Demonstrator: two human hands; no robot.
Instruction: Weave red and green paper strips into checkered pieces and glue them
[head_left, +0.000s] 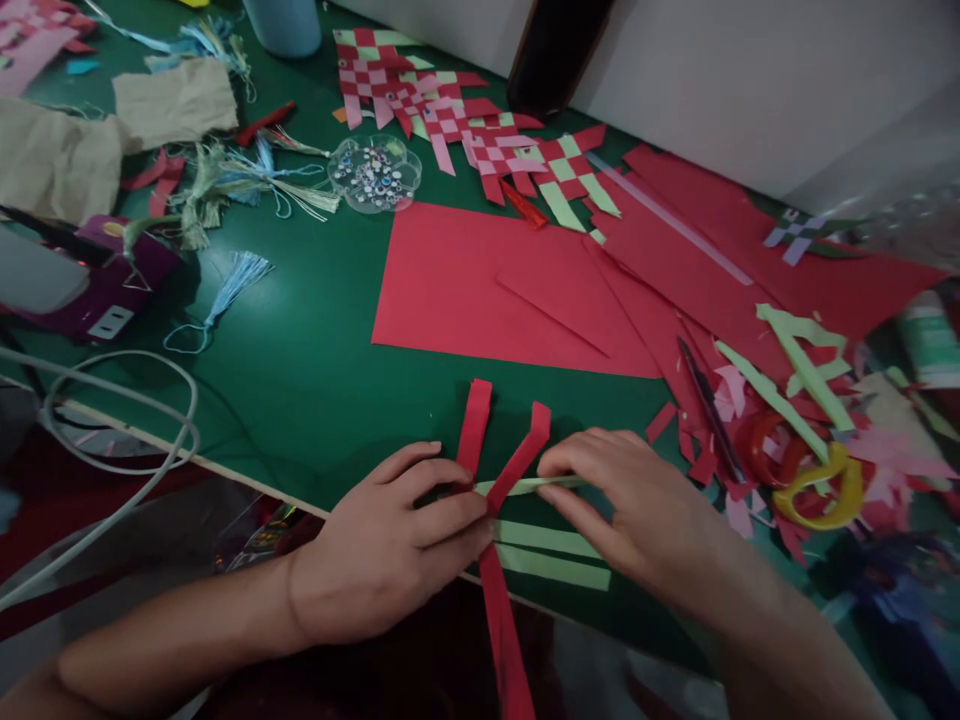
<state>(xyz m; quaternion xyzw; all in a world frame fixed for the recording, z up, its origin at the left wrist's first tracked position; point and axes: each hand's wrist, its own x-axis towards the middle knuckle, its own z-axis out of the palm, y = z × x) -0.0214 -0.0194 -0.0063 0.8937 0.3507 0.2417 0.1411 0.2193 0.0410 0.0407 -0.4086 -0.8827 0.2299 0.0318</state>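
Left hand (401,545), holding red strips (516,458) beneath its fingers; right hand (636,508), pinching a pale green strip (531,486), best drawn flat and gently against a firm left hold.

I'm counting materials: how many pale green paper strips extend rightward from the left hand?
3: the top strip pinched in the right hand, with the middle strip and bottom strip below it. The left hand may hide more.

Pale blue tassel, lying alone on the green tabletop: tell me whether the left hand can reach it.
Probably yes: only green tabletop shows between the left hand and the pale blue tassel. But that hand holds red paper strips, so it would likely need to let go first.
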